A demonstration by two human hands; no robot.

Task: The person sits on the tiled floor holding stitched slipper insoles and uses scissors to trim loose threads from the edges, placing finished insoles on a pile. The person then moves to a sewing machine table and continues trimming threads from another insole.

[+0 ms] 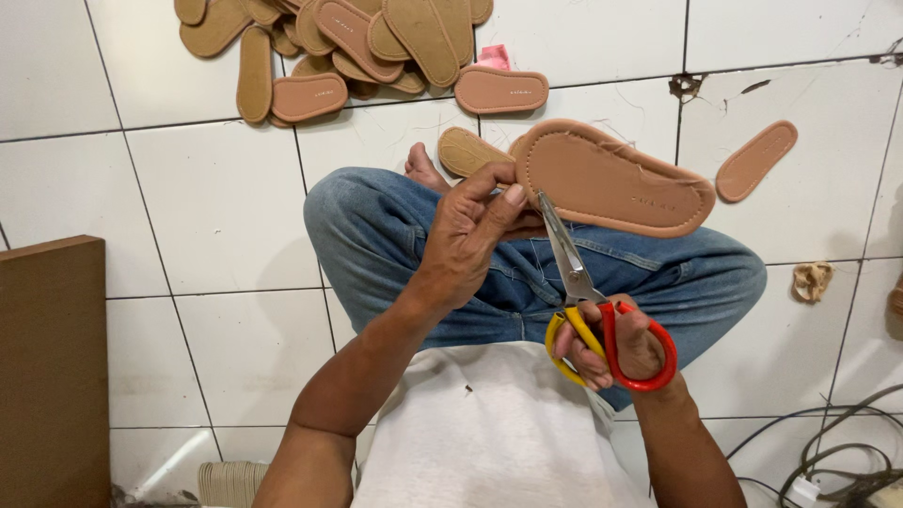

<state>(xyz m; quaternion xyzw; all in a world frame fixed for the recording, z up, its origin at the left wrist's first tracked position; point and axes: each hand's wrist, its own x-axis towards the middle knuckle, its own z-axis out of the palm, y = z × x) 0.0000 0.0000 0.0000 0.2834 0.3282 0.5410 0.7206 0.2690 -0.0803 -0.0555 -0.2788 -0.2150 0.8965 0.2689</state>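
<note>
- Right hand (616,343) nearest the camera, low over the lap: fingers threaded through the red and yellow loops of the scissors (588,306) and closed on them – blades appear nearly together, tips angled up and slightly left toward the sole's edge
- Blade tips meet the sole (611,181) at its near left rim, by the rounded end; this grip likely keeps the cutting line along the rim in plain sight
- Left hand (470,230) just beyond, fingers curled and clamped on the sole's left end, thumb on top – probably steadying the piece against the blades
- Sole held in the air above the knees in blue jeans (395,226), flat tan face up toward the camera; long axis runs left to right, dipping a little to the right, far end pointing right and unsupported; stitched border visible round the rim
- A second tan piece (466,150) sits just behind the left hand, partly hidden
- Further out on the white tiled floor (188,207): a lone small sole (755,160) to the right, well apart
- Farthest, top of view: a loose pile of soles (357,47), overlapping, mixed directions
- Cables (828,452) at lower right, a brown board (52,367) at left edge
</note>
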